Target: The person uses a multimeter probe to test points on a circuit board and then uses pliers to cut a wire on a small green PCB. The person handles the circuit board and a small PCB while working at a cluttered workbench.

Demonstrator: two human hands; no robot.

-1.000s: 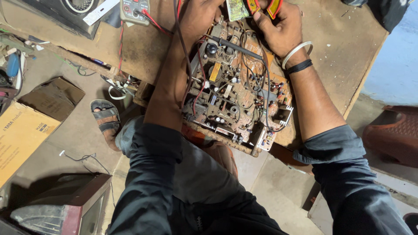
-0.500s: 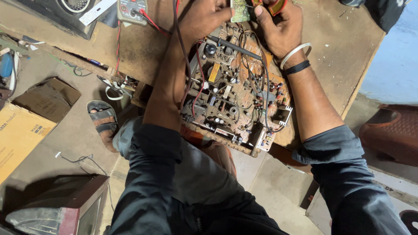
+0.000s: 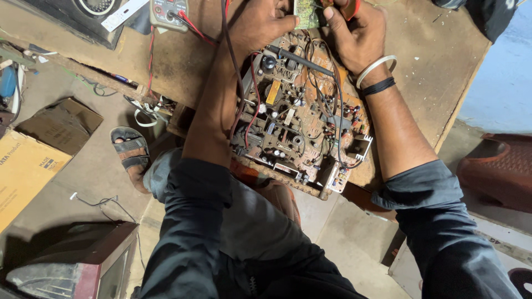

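A large brown circuit board (image 3: 302, 119) crowded with components and wires lies on a worn wooden workbench (image 3: 438, 72). My left hand (image 3: 266, 25) pinches a small green circuit board (image 3: 306, 14) at the top edge of the view. My right hand (image 3: 354, 33) grips a red-handled tool (image 3: 350, 6) beside that small board; the tool's tip is out of frame. A white bangle and black band sit on my right wrist. Red and black wires run down across my left forearm.
A multimeter (image 3: 169, 11) with red leads lies at the back left of the bench. On the floor: my sandalled foot (image 3: 130, 152), cardboard boxes (image 3: 27, 166), an old television casing (image 3: 72, 266), and a brown plastic chair (image 3: 499, 171) at right.
Both hands stay at the small green board; the left fingers have closed tighter on its edge. The view has shifted slightly downward and left.
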